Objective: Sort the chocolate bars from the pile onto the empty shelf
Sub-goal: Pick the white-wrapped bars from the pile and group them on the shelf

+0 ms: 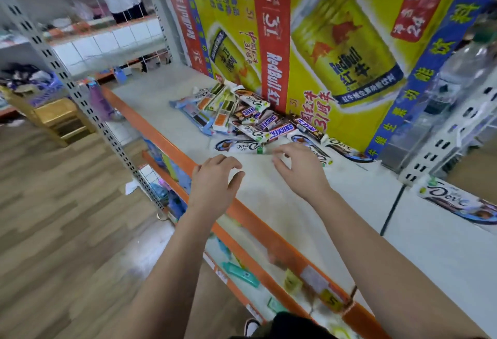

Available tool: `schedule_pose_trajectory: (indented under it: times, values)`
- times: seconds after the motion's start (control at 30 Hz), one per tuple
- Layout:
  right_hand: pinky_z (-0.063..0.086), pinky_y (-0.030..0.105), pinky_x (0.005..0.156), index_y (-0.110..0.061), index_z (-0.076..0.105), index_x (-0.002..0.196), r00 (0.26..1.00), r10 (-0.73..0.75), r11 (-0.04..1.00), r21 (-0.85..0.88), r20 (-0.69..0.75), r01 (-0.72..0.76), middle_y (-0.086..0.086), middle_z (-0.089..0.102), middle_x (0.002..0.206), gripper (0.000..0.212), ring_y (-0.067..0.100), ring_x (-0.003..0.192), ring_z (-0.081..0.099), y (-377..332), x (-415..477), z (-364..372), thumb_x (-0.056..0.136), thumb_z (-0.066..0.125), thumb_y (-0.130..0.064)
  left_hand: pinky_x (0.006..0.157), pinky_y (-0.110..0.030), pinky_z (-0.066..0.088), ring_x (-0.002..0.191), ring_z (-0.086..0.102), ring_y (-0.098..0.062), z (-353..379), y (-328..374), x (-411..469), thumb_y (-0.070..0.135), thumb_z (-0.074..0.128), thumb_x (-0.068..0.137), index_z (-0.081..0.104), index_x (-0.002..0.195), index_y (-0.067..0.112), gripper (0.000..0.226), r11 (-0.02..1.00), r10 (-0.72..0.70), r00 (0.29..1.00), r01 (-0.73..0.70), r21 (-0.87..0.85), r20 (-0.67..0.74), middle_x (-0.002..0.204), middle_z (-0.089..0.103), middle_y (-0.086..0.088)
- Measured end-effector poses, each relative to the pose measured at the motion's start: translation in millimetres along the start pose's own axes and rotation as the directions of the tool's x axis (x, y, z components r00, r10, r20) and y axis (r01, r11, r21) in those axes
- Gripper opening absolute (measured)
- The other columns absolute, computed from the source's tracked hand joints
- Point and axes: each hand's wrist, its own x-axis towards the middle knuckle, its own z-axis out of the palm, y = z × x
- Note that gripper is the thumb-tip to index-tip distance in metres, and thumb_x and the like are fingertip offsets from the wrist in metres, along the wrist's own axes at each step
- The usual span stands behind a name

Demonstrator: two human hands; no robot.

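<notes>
Forearms out over the orange shelf edge [269, 233], and both hands are empty: left hand [215, 177] hovering with fingers loosely curled, right hand [298, 169] the same, fingertips just short of the nearest Dove bar [238, 146] at twelve o'clock. Beyond it, about eleven o'clock, sits the pile [242, 115], Snickers bars [279, 130] and paler wrappers overlapping against the Red Bull poster [336, 56]. A lone Dove bar [457, 204] lies well apart at three o'clock on the next shelf board [443, 244]. My call: pinch that loose front bar by its long edges, one brand at a time, rather than dig into the heap and spill it.
</notes>
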Motion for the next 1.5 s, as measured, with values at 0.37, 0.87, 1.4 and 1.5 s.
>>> schedule_pose_trajectory:
  times: [0.37, 0.87, 1.4, 1.5]
  values:
    - [0.038, 0.037, 0.092, -0.012, 0.061, 0.114, 0.987, 0.161, 0.974, -0.162, 0.004, -0.158, 0.008, 0.064, 0.11, 0.037, 0.029, 0.108, 0.048, -11, 89, 42, 0.09, 0.057, -0.04, 0.085, -0.04, 0.042, 0.106, 0.055, -0.023, 6, -60, 61, 0.033, 0.055, 0.091, 0.062, 0.112, 0.026, 0.023, 1.0, -0.005, 0.999, 0.007, -0.029, 0.048, 0.11, 0.062, 0.004]
    - [0.045, 0.028, 0.055, -0.014, 0.061, 0.102, 0.683, 0.718, 0.496, 0.592, 0.132, -0.635, 0.008, 0.065, 0.077, 0.038, 0.018, 0.059, 0.055, -26, 63, 28, 0.069, 0.076, -0.003, 0.105, -0.038, 0.028, 0.127, 0.038, -0.024, 27, -79, 127, 0.048, 0.065, 0.081, 0.052, 0.13, 0.026, 0.055, 0.961, 0.276, 0.897, -0.259, -0.098, 0.345, 0.132, 0.052, 0.0]
    - [0.049, 0.035, 0.065, -0.012, 0.052, 0.083, 0.274, 0.892, 0.417, 0.887, -0.358, -0.2, 0.004, 0.064, 0.07, 0.013, 0.022, 0.066, 0.067, -13, -96, -53, 0.096, 0.05, -0.014, 0.072, -0.041, 0.05, 0.089, 0.063, -0.032, 47, 37, 85, 0.028, 0.064, 0.085, 0.051, 0.108, 0.019, 0.028, 0.736, 0.63, 0.714, -0.425, -0.526, 0.306, 0.098, 0.069, -0.005]
    - [0.053, 0.043, 0.069, -0.014, 0.045, 0.099, 0.253, 0.908, 0.385, 0.903, -0.334, -0.19, 0.015, 0.064, 0.085, 0.007, 0.034, 0.07, 0.07, -8, -133, -69, 0.1, 0.045, -0.02, 0.072, -0.037, 0.048, 0.088, 0.064, -0.029, 47, 74, 67, 0.023, 0.066, 0.084, 0.053, 0.108, 0.017, 0.028, 0.685, 0.648, 0.707, -0.379, -0.622, 0.283, 0.098, 0.07, -0.003]
